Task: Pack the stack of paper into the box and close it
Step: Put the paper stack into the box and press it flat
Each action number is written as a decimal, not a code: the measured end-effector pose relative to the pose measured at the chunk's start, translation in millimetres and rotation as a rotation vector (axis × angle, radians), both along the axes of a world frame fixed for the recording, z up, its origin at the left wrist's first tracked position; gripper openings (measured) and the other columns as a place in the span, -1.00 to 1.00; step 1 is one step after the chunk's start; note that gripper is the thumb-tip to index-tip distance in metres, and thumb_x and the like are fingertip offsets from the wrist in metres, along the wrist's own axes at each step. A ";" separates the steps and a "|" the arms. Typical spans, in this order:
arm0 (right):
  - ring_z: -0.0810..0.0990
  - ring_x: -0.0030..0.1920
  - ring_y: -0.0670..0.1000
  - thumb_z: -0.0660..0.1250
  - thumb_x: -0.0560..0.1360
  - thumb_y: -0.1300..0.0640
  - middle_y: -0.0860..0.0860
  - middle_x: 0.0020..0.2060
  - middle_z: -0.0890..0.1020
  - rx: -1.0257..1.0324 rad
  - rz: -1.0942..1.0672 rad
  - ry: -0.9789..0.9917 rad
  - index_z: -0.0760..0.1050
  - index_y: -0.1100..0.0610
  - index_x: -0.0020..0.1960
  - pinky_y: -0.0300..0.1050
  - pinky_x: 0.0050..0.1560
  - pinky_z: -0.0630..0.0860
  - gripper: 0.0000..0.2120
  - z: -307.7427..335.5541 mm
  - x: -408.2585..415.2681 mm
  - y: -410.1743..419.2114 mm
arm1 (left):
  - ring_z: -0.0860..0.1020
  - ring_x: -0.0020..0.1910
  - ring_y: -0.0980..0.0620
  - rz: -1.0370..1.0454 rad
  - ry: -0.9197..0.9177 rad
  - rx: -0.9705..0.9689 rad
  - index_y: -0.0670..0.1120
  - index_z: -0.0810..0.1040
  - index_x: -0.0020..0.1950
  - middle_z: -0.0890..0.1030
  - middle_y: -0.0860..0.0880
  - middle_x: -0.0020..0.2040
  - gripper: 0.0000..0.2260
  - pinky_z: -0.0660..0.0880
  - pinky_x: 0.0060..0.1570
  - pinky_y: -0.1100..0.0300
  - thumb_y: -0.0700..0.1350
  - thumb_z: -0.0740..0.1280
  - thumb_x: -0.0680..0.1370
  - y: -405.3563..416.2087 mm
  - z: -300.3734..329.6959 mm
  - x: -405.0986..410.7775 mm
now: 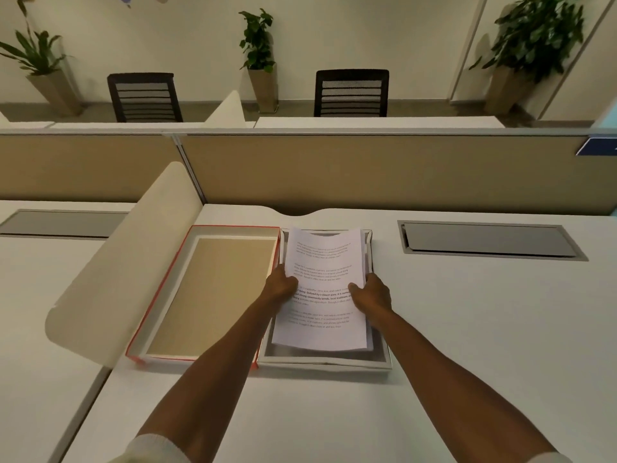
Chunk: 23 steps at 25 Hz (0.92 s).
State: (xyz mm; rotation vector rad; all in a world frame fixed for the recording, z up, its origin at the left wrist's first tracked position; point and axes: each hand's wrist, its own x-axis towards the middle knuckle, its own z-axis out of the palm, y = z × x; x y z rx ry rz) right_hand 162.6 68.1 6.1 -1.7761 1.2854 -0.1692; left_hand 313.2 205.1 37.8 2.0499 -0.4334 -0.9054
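Observation:
A stack of printed white paper (322, 259) hangs just above a shallow grey-and-white box tray (380, 357) in the middle of the desk. My left hand (280, 285) grips the stack's left edge and my right hand (372, 295) grips its right edge. The far end of the stack curls slightly upward. To the tray's left lies the box's red-edged lid (213, 292), turned upside down, its tan inside facing up.
A curved cream divider panel (123, 262) stands left of the lid. A tan partition wall (367, 168) runs along the desk's far edge. Grey cable hatches (490, 240) are set into the white desk (467, 329). Chairs and potted plants stand beyond the partition.

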 end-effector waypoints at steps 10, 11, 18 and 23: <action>0.63 0.16 0.19 0.30 0.60 0.04 0.18 0.23 0.61 -0.082 -0.078 0.116 0.41 0.22 0.31 0.01 0.09 0.58 -0.64 -16.6 12.9 9.0 | 0.58 0.24 -0.17 -0.041 -0.156 0.095 -0.10 0.25 0.49 0.54 -0.12 0.34 -0.53 0.58 0.07 0.08 -0.16 0.32 0.61 -9.1 -31.1 1.9; 0.63 0.16 0.20 0.29 0.60 0.06 0.18 0.23 0.60 -0.089 -0.091 0.113 0.40 0.23 0.32 0.02 0.10 0.58 -0.64 -17.3 13.2 9.5 | 0.58 0.24 -0.16 -0.048 -0.176 0.102 -0.10 0.21 0.51 0.53 -0.11 0.35 -0.48 0.55 0.03 0.11 -0.17 0.33 0.60 -9.7 -33.8 1.0; 0.56 0.28 0.21 0.33 0.57 0.19 0.21 0.35 0.52 -0.112 -0.057 0.118 0.24 0.27 0.47 0.06 0.23 0.57 -0.47 -23.8 14.5 21.5 | 0.13 0.62 -0.27 -0.175 -0.255 0.233 -0.18 -0.23 0.65 0.00 -0.24 0.66 -0.16 0.25 0.55 -0.07 -0.18 0.33 0.60 -6.8 -46.3 -8.0; 0.60 0.21 0.20 0.36 0.54 0.21 0.21 0.26 0.57 -0.155 -0.009 0.141 0.36 0.28 0.34 0.05 0.20 0.60 -0.58 -26.4 9.0 18.8 | -0.04 0.66 -0.24 -0.192 -0.305 0.231 -0.19 -0.27 0.64 -0.13 -0.21 0.67 -0.15 0.11 0.60 -0.07 -0.18 0.31 0.61 -5.0 -54.3 -15.5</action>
